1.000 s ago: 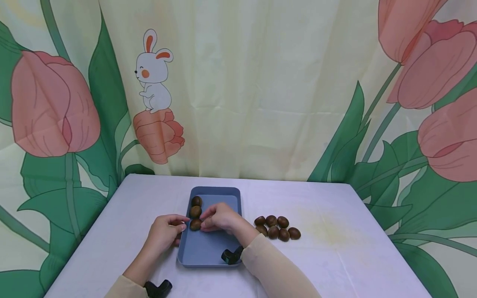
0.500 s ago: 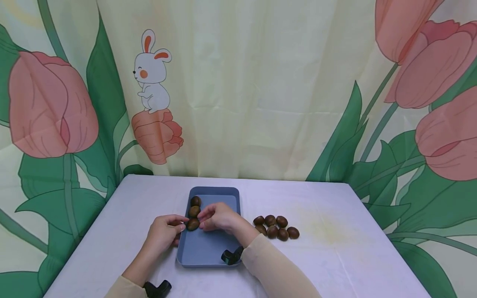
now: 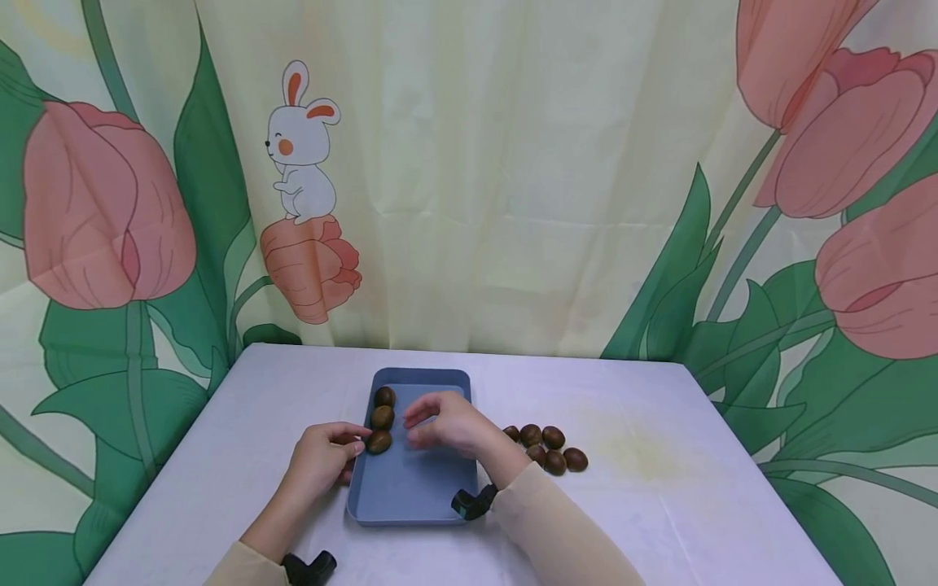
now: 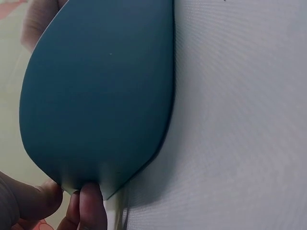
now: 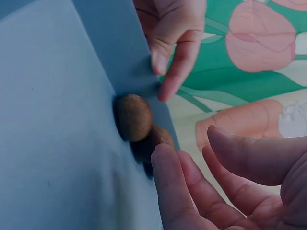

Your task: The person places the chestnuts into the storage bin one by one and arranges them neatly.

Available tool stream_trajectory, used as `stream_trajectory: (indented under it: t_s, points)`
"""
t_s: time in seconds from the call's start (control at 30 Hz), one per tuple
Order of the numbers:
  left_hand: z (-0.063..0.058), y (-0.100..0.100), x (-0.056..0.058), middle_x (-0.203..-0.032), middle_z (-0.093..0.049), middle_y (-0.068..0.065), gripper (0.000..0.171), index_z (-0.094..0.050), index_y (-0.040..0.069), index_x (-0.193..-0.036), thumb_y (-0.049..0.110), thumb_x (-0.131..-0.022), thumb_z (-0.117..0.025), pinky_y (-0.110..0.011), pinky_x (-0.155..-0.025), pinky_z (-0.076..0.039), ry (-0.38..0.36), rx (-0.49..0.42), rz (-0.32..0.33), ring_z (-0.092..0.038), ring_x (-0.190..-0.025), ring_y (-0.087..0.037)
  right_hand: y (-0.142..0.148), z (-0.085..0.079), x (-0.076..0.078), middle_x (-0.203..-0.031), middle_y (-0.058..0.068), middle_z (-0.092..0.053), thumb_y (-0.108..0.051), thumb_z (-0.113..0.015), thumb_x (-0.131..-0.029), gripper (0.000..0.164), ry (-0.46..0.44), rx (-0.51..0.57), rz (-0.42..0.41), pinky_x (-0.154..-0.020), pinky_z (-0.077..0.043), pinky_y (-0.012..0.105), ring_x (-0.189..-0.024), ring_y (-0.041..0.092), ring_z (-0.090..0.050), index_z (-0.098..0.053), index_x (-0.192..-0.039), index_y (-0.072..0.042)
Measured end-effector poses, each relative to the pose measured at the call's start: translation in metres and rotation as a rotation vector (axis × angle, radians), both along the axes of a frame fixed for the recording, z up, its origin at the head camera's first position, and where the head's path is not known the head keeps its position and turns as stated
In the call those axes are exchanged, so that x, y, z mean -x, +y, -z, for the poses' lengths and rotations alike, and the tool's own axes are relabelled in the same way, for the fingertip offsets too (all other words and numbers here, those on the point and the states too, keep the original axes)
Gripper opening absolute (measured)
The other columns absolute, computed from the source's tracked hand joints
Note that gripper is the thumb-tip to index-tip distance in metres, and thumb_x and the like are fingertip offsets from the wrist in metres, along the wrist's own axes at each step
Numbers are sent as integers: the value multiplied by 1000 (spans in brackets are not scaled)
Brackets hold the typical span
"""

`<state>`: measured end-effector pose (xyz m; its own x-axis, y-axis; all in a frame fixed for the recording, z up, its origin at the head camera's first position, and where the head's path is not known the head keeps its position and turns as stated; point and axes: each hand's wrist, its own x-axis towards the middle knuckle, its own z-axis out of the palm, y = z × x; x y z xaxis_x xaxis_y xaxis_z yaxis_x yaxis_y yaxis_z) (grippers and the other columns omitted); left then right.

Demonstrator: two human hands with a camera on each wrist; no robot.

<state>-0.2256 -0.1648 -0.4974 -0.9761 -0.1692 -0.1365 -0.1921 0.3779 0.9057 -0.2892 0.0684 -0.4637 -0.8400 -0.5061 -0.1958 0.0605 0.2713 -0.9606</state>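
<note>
A blue-grey rectangular tray [image 3: 414,496] lies on the table, its long sides running away from me. Three brown chestnuts [image 3: 382,417] form a column along its left wall; the nearest chestnut [image 5: 134,117] shows large in the right wrist view. My left hand [image 3: 322,457] holds the tray's left rim beside that chestnut, thumb and fingers at the edge. The left wrist view has its fingertips [image 4: 91,201] against the tray's outer wall. Over the middle of the tray hovers my right hand [image 3: 449,425], fingers spread and slightly bent, with nothing between them.
Right of the tray, several more chestnuts [image 3: 554,437] lie in a cluster on the white tablecloth [image 3: 645,505], partly behind my right forearm. Each wrist carries a black camera mount [image 3: 475,502]. Behind the table hangs a curtain [image 3: 528,203] printed with tulips and a rabbit.
The nearest chestnut has shifted slightly left to the tray wall. My right hand has let go of it and drawn back right and up. The left hand has stayed at the rim.
</note>
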Motion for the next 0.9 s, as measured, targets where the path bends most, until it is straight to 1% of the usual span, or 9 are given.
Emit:
stream_trajectory:
  t_s: [0.13, 0.33, 0.43, 0.57, 0.67, 0.77, 0.9]
  points:
    - [0, 0, 0, -103, -71, -16, 23, -81, 3, -117, -3, -97, -71, -32, -56, -61, -3, 1, 2, -66, -72, -18, 10, -4, -2, -126, 28, -73, 5, -78, -90, 39, 3, 18, 0, -87, -67, 37, -95, 33, -81, -70, -128, 9]
    - [-1, 0, -1, -105, -71, -16, 23, -81, 4, -117, -3, -97, -72, -32, -57, -61, -2, 11, 6, -65, -77, -19, 27, -8, -6, -124, 25, -73, 7, -76, -91, 39, 10, 45, 16, -88, -68, 39, -97, 36, -81, -68, -129, 11]
    - [-2, 0, -1, -106, -71, -16, 23, -81, 4, -117, -3, -97, -72, -32, -57, -61, -4, 16, 7, -65, -78, -20, 36, -12, -10, -125, 24, -72, 7, -75, -91, 39, 20, 62, 25, -89, -67, 40, -102, 41, -79, -67, -129, 12]
    - [-2, 0, -1, -105, -71, -16, 23, -81, 4, -116, -3, -97, -73, -32, -57, -61, -5, 17, 6, -65, -78, -20, 51, -16, -13, -128, 23, -72, 3, -76, -93, 40, 45, 48, 33, -92, -67, 39, -107, 40, -78, -67, -130, 11]
    - [-2, 0, -1, -105, -71, -16, 23, -81, 4, -116, -3, -96, -73, -32, -57, -61, -2, 18, 5, -64, -78, -20, 64, -17, -15, -131, 24, -71, 0, -75, -93, 42, 57, 42, 40, -94, -66, 38, -105, 36, -79, -66, -132, 10]
    - [-2, 0, -2, -105, -71, -15, 22, -81, 4, -116, -3, -96, -73, -31, -56, -61, -1, 18, 4, -64, -78, -19, 75, -17, -17, -133, 25, -70, -2, -76, -93, 43, 56, 48, 53, -95, -66, 38, -104, 35, -79, -65, -133, 11]
    - [-2, 0, -2, -104, -71, -16, 23, -81, 4, -116, -3, -96, -73, -31, -56, -61, 1, 12, 4, -64, -76, -19, 88, -17, -19, -135, 30, -67, -3, -77, -93, 44, 51, 54, 77, -93, -66, 36, -107, 32, -78, -66, -133, 10]
